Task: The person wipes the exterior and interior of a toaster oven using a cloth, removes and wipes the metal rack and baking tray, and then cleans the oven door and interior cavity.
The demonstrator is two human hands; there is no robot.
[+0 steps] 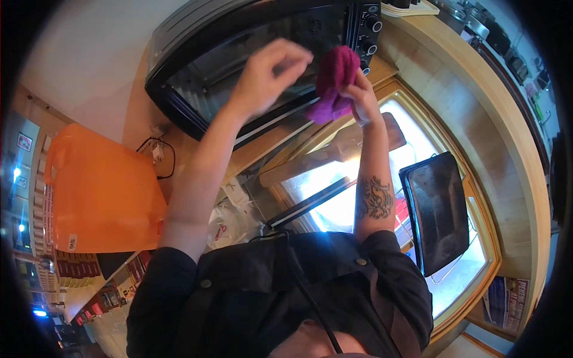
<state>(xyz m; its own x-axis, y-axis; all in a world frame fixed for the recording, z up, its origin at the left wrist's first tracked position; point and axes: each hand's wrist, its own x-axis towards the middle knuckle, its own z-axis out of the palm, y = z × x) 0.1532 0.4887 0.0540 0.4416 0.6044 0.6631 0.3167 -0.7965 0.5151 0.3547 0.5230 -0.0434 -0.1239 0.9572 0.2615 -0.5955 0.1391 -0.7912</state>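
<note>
My right hand (363, 99) grips a folded magenta cloth (335, 83), raised before the control knobs of a black countertop oven (250, 49). Just left of the cloth, my left hand (271, 74) is slightly blurred, its fingers curled towards the thumb with a gap between them; nothing shows in it. Behind both hands is the oven's dark glass front. Whether either hand touches the oven cannot be told.
An orange plastic case (103, 192) stands at the left, beside a white plug with a black cable (157, 152). At the right, a dark baking tray (436, 215) stands tilted over a brightly lit, glass-topped case with a wooden frame (490, 264). Plastic bags (237, 221) lie below the oven.
</note>
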